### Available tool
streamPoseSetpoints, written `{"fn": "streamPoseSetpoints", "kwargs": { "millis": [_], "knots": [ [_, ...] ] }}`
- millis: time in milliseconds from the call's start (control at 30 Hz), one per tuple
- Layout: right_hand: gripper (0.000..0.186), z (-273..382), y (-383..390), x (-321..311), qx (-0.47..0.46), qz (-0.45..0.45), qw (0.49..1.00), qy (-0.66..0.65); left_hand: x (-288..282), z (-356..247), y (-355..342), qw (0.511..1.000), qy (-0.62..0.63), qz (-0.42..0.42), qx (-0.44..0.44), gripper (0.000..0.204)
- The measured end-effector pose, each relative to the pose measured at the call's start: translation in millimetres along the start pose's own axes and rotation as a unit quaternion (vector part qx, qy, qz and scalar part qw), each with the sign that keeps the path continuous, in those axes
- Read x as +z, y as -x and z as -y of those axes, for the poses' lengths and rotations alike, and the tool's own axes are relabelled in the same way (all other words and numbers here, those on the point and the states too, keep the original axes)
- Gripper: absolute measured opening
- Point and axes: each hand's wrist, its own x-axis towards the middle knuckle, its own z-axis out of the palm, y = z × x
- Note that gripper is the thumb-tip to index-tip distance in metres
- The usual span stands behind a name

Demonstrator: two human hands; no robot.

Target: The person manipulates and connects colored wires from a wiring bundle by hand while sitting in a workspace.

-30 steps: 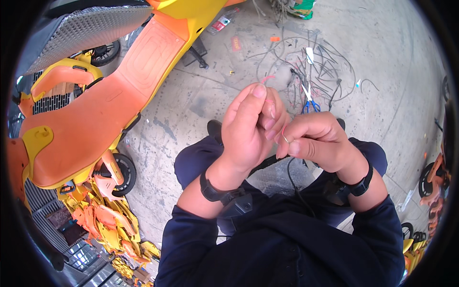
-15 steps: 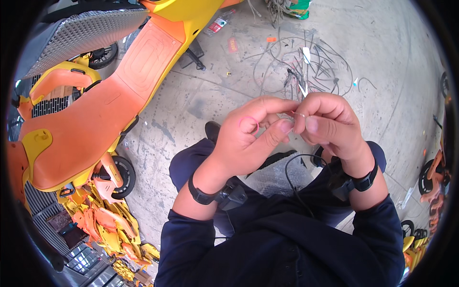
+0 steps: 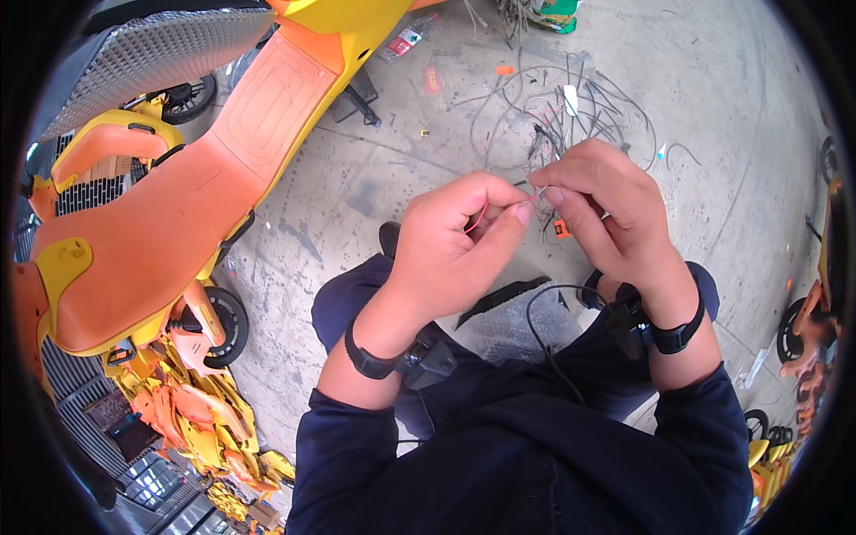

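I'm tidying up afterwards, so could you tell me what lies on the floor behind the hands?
A tangle of thin dark wires on the concrete floor. The hands cover its near edge.

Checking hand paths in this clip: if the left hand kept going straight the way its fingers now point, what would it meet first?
Most likely the right hand: the left hand points rightward at it, fingertips nearly touching around a thin red wire.

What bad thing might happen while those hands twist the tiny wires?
The left hand and right hand pinch a thin red wire right at the fingertips, so a bare end might prick a finger, or the wire might snap or slip out. The pile of loose wires on the floor lies just ahead, so a dropped piece might get lost in it.
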Motion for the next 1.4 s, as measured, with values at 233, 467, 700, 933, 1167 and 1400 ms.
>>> {"fn": "streamPoseSetpoints", "kwargs": {
  "millis": [233,467,700,933,1167,1400],
  "knots": [
    [0.015,2,8,1,0.035,0.046,0.998,0.009,-1,7,-4,0.997,-0.060,-0.028,0.025,0.003],
    [0.012,18,2,-9,0.173,0.163,0.968,-0.078,1,8,-6,0.989,-0.111,-0.038,0.095,0.007],
    [0.011,16,7,-3,0.283,0.111,0.900,-0.312,0,15,-9,0.974,-0.085,-0.100,0.183,0.014],
    [0.010,14,10,0,0.259,0.083,0.919,-0.286,2,10,-9,0.934,-0.209,-0.090,0.277,0.015],
    [0.010,11,8,-1,0.155,0.108,0.973,-0.131,6,15,-10,0.906,-0.272,-0.095,0.311,0.017],
    [0.009,13,8,1,0.128,0.094,0.980,-0.116,10,20,-8,0.917,-0.245,-0.127,0.287,0.018]
  ]
}}
